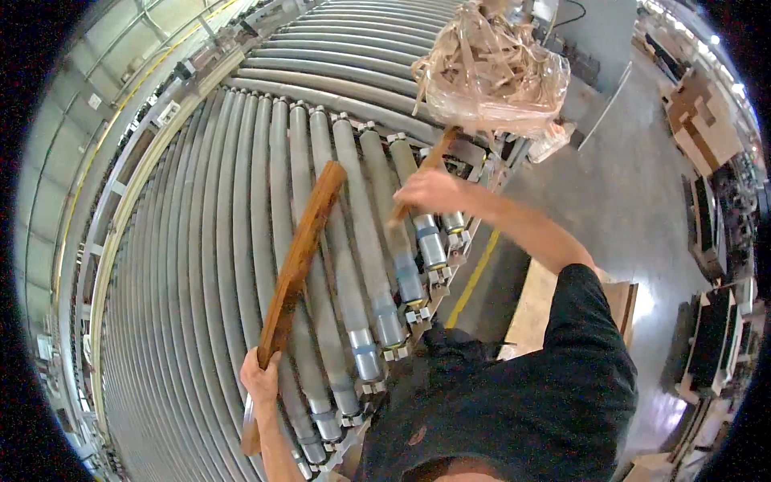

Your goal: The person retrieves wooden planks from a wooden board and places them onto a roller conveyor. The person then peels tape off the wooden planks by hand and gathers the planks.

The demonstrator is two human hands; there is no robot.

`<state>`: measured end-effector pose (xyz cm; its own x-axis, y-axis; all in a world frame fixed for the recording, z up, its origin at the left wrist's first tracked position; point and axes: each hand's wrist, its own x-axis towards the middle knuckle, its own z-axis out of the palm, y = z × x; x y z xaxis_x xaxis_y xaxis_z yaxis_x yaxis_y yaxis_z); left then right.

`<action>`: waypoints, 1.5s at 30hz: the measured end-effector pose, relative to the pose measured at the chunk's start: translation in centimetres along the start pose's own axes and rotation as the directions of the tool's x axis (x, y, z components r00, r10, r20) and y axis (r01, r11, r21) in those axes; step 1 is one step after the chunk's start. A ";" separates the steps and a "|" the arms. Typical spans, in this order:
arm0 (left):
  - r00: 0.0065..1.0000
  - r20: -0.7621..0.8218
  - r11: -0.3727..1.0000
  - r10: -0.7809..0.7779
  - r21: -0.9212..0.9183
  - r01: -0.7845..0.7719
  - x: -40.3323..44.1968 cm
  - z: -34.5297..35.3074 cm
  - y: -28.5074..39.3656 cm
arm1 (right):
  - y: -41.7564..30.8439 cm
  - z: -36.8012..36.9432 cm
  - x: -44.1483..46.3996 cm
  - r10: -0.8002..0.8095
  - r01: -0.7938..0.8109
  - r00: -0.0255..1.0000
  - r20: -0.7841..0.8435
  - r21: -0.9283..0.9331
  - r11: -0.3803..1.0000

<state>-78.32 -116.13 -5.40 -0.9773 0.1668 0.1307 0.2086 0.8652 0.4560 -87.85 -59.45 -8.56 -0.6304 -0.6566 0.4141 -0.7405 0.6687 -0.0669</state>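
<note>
My left hand (261, 377) is closed around the lower part of a long brown wooden board (301, 257), which slants up and to the right over the metal rollers (217, 217). Below the hand, the board's lower end shows. My right hand (430, 191) grips a second, narrower wooden piece (438, 153), held slanted over the rollers at the right. The upper end of that piece lies close to a plastic-wrapped bundle (498, 88). The two pieces are apart.
The roller conveyor curves across the left and top. A yellow floor line (474, 277) runs beside it. Behind my right arm is a light wooden panel (530, 301). Cardboard boxes (703, 120) and racks stand at the far right.
</note>
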 end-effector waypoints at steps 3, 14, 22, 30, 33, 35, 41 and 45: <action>0.999 0.046 0.995 -0.023 -0.098 0.028 0.5 -0.4 0.4 | -8.6 3.9 5.6 -0.212 0.213 0.977 -0.020 0.099 0.972; 0.952 0.197 0.957 0.235 -0.216 -0.191 2.2 -3.7 -2.6 | -38.0 17.8 23.6 -0.395 0.481 0.860 -0.322 0.254 0.839; 0.903 0.402 0.909 0.149 -0.414 0.034 3.8 -3.7 0.2 | -43.9 19.5 25.0 -0.414 0.547 0.816 -0.403 0.311 0.777; 0.823 0.549 0.980 0.148 -0.192 -0.048 5.1 -1.4 4.8 | -47.2 19.8 26.0 -0.164 0.238 0.963 -0.212 0.958 0.159; 0.861 0.466 0.973 0.206 -0.001 -0.232 3.9 -0.4 5.6 | -46.2 21.3 25.1 -0.275 0.423 0.895 -0.351 0.864 0.272; 0.870 0.488 0.969 0.067 -0.241 0.060 3.0 -1.3 7.4 | -42.5 18.9 21.3 -0.448 0.723 0.689 -0.570 0.496 0.481; 0.898 0.258 0.929 0.356 -0.200 -0.311 1.9 0.7 5.4 | -20.6 5.9 6.3 0.320 -0.155 0.889 -0.329 0.441 0.884; 0.893 0.237 0.923 0.383 -0.147 -0.357 1.4 0.4 6.4 | -5.5 0.8 1.1 0.778 -0.657 0.361 -0.513 0.453 0.603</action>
<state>-78.36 -110.21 -2.64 -0.8015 0.5922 0.0826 0.5464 0.6693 0.5036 -84.64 -64.17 -8.47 -0.6846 0.4622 0.5637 -0.1383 0.6768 -0.7230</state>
